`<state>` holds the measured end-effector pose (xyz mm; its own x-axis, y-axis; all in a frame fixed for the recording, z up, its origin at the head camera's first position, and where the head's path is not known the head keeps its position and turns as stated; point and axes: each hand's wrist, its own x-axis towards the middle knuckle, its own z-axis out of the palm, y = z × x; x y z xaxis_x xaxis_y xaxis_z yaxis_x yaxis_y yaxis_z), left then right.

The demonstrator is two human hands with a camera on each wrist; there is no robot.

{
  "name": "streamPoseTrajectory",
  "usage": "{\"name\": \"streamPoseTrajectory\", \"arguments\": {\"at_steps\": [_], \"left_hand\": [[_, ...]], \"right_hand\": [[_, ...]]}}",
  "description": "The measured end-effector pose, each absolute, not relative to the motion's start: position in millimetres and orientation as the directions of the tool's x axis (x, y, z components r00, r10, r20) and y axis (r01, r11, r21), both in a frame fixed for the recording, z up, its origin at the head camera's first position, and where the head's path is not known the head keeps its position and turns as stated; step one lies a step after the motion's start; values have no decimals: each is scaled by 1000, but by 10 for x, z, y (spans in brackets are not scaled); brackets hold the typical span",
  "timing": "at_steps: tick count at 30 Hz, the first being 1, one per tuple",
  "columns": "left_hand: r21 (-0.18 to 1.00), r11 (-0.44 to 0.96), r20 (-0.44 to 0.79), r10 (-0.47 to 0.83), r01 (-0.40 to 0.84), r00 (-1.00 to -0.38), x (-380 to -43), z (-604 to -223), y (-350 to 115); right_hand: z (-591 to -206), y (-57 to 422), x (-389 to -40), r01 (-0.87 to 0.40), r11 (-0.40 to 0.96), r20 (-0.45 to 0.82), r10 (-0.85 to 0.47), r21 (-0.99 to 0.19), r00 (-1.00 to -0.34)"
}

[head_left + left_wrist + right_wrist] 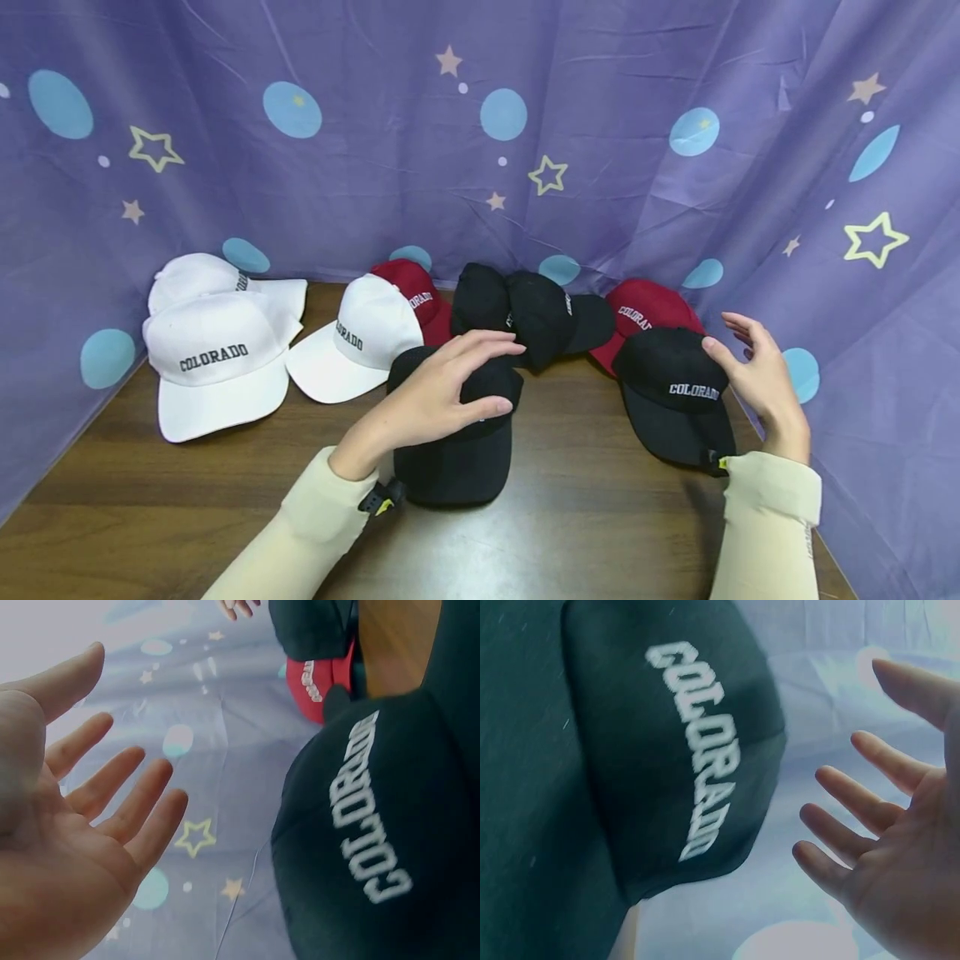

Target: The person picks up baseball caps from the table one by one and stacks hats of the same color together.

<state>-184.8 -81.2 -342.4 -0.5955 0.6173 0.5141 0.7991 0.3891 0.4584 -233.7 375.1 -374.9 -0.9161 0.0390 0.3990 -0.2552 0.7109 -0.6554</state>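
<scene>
In the head view my left hand (438,390) is over a black baseball cap (456,462), its fingers spread and relaxed with nothing between them. The left wrist view shows the white COLORADO lettering on that cap (412,825), beside the loosely bent fingers (154,817). My right hand (761,379) hovers at the right side of another black cap (678,375), thumb and fingers apart and holding nothing. In the right wrist view the crown of this cap (690,750) stands left of the fingers (855,802). A red cap (651,307) sits partly hidden behind it.
Two white caps (217,350) overlap at the far left, with a third white cap (375,329) beside them covering part of a red cap (412,287). Two black caps (536,312) lie at the back middle. A purple curtain (600,125) borders the wooden table (585,500).
</scene>
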Motion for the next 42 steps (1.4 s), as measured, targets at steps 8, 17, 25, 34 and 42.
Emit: {"name": "streamPoseTrajectory", "arguments": {"at_steps": [8, 17, 25, 34, 42], "left_hand": [[480, 380, 470, 649, 791, -597, -1796, -3546, -565], [560, 336, 420, 672, 757, -609, -1799, -3792, -383], [667, 281, 372, 677, 690, -635, -1792, -3899, -330], [735, 260, 346, 649, 626, -677, -1851, -3996, -351], [746, 262, 336, 646, 613, -685, -1883, -4020, -361]], "right_hand": [[-3928, 3948, -2352, -117, 617, 200, 66, -778, -978], [-4167, 4051, -2388, -50, 503, 66, 14, -863, -998], [-4238, 4100, -2381, -45, 426, 36, -31, -904, -999], [-4263, 4120, -2365, -20, 505, 6, -31, -863, -1000], [-4142, 4082, -2320, 38, 613, -91, -56, -789, -994]]}}
